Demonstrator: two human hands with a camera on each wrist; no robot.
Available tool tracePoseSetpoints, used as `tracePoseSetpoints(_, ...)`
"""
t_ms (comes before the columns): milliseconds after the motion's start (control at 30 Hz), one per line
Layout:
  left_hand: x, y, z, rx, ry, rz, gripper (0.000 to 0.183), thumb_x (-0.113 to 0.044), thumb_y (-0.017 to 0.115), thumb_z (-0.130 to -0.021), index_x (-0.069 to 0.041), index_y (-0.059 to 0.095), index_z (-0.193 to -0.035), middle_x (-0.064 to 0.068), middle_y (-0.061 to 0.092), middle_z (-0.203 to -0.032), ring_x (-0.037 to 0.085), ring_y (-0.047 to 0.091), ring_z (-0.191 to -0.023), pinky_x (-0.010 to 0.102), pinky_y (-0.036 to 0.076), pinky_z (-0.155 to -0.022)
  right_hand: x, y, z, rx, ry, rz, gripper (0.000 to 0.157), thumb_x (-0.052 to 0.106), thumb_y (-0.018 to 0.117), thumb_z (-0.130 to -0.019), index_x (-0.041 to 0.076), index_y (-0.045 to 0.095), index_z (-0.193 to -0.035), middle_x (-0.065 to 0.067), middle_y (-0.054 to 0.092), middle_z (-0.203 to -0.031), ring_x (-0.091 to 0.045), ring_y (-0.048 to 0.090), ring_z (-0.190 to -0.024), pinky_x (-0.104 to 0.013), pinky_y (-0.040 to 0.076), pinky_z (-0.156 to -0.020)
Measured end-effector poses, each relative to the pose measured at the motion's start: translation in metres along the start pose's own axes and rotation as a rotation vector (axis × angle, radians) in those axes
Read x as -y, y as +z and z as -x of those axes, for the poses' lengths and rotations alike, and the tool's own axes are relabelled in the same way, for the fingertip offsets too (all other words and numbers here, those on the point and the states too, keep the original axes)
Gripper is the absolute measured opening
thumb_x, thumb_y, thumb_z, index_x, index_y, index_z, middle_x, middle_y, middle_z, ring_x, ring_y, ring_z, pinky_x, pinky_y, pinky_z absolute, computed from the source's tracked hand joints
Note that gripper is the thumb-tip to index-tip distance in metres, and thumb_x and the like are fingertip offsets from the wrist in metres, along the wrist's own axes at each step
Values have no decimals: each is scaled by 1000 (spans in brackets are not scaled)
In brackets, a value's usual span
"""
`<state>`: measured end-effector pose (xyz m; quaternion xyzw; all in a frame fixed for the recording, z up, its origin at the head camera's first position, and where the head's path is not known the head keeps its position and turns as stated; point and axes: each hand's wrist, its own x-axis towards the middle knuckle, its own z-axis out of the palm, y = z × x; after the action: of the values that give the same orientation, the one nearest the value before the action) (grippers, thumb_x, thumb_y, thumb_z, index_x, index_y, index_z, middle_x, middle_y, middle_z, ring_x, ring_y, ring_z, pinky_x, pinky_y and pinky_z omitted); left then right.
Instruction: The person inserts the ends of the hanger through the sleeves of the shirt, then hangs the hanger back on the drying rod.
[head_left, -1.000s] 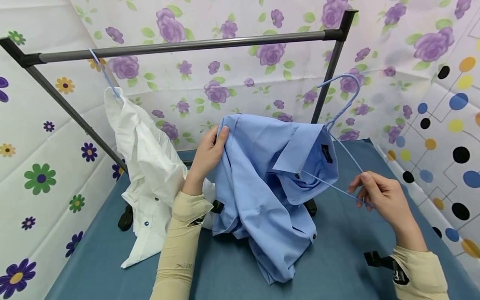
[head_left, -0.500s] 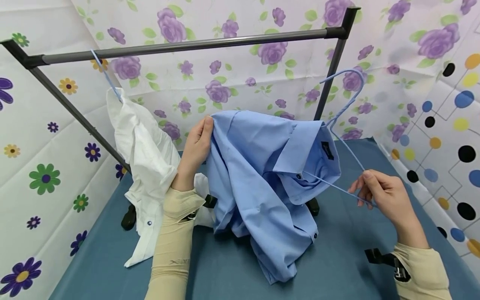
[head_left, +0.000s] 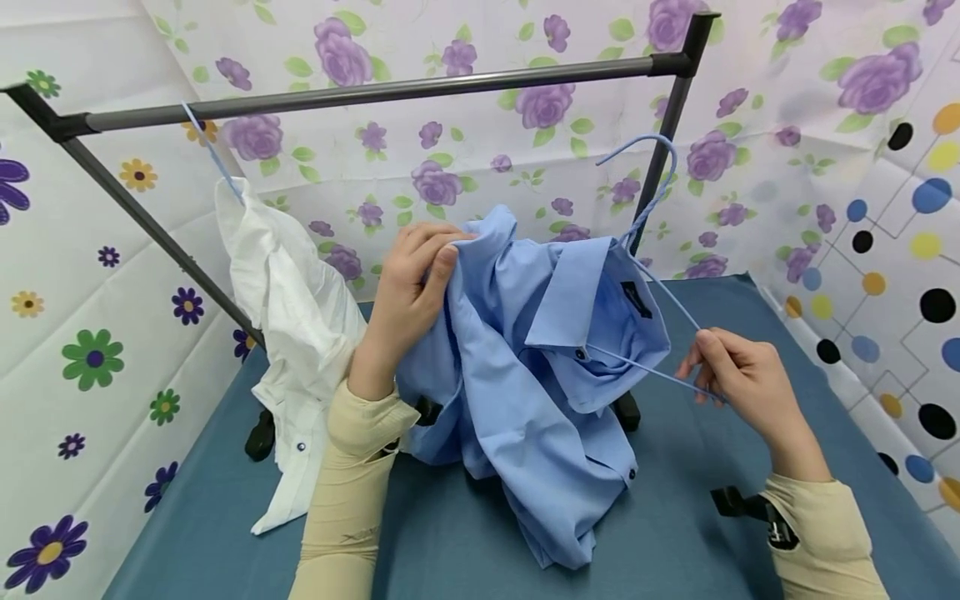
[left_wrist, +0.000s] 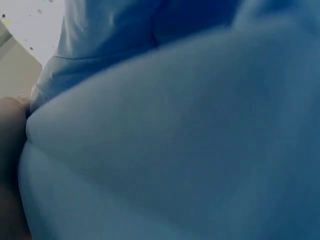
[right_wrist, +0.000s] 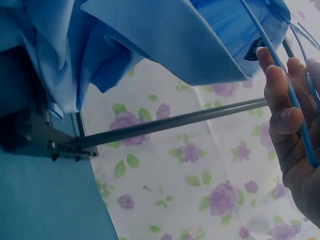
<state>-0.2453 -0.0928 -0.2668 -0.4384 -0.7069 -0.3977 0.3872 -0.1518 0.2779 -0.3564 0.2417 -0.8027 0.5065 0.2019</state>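
Note:
A light blue collared shirt (head_left: 517,358) hangs in folds between my two hands, its collar facing right. My left hand (head_left: 408,287) pinches the shirt's shoulder between thumb and fingers; in the left wrist view blue cloth (left_wrist: 160,140) fills nearly everything. A blue wire hanger (head_left: 663,192) sits partly inside the collar, hook up, its far part hidden in the shirt. My right hand (head_left: 738,387) grips the hanger's bare right end, outside the neck opening. In the right wrist view the hanger wire (right_wrist: 280,65) runs across the curled fingers (right_wrist: 285,120).
Behind stands a dark metal rack with a crossbar (head_left: 375,96). From the bar's left end a white shirt (head_left: 285,333) hangs on another blue hanger (head_left: 213,154), close to my left forearm. A blue-green cloth (head_left: 675,517) covers the table. Patterned sheets surround it.
My left hand first slid left along the shirt's shoulder, then came back right, bunching the cloth. The hanger and my right hand shifted left, with the collar following slightly.

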Motion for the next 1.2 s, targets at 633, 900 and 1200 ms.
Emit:
tracePoseSetpoints(633,-19,25,7,-40,89,-328,28,-28,47,-98,-17,72,-104,0,66,-104,18,55,-101,51,15,-101,2,18,-17,-31,-70,-8,30,-4,44,-96,2,63,-73,-11,64,-67,-18,53,-41,-27,43,-38)
tracePoseSetpoints(900,-24,36,3,-67,114,-359,27,-29,47,-98,-19,71,-105,0,65,-105,18,55,-98,51,16,-101,1,21,-17,-50,-64,-22,29,-3,45,-96,1,61,-72,-10,63,-66,-19,52,-41,-27,43,-38)
tracePoseSetpoints(1200,-26,41,0,-45,154,-390,24,-29,51,-97,-20,71,-106,-1,64,-109,21,52,-98,52,18,-98,6,25,-21,-64,-98,-32,29,-4,46,-95,2,61,-71,-10,61,-63,-18,51,-41,-26,43,-39)
